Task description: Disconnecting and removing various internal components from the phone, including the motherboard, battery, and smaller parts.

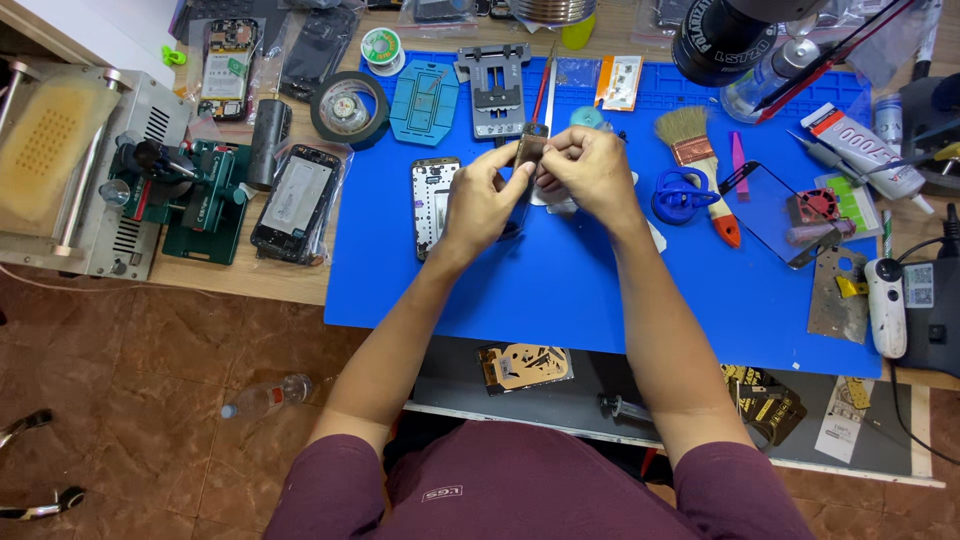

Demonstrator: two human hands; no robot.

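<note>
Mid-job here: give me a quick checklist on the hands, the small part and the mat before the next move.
1. Small brown part pinched between both hands: ok.
2. Left hand fingertips on the part: ok.
3. Right hand gripping it from the other side: ok.
4. Opened phone frame lying flat on the blue mat, apart from the hands: ok.
5. Brush and blue suction cup beside the right hand, not touching it: ok.
6. Part's underside condition: cannot tell.

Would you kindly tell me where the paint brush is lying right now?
The paint brush lies on the blue mat, right of the person's right hand, next to the blue suction cup.
</note>
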